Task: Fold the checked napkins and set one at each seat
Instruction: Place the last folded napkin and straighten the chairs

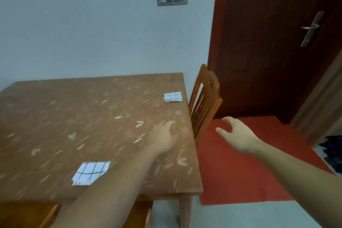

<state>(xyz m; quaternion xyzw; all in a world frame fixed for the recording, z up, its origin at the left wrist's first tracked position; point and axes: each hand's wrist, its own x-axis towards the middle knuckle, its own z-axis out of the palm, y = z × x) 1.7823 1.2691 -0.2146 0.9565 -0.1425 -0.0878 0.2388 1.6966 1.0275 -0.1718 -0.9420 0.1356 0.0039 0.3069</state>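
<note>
On the leaf-patterned surface point(74, 116), two folded checked napkins lie flat and well apart. Near napkin point(91, 172) sits at 7 o'clock of the frame, close to the near edge, beside the left forearm. Far napkin point(173, 96) sits at 1 o'clock of the surface, near its right edge, just beside the wooden chair point(205, 98). Left hand point(162, 139) is over the right part of the surface, fingers loosely spread, holding nothing; contact with the top cannot be told. Right hand point(236, 135) hangs past the surface edge at 3 o'clock, above the red mat point(240, 172), fingers spread and curled, empty
</note>
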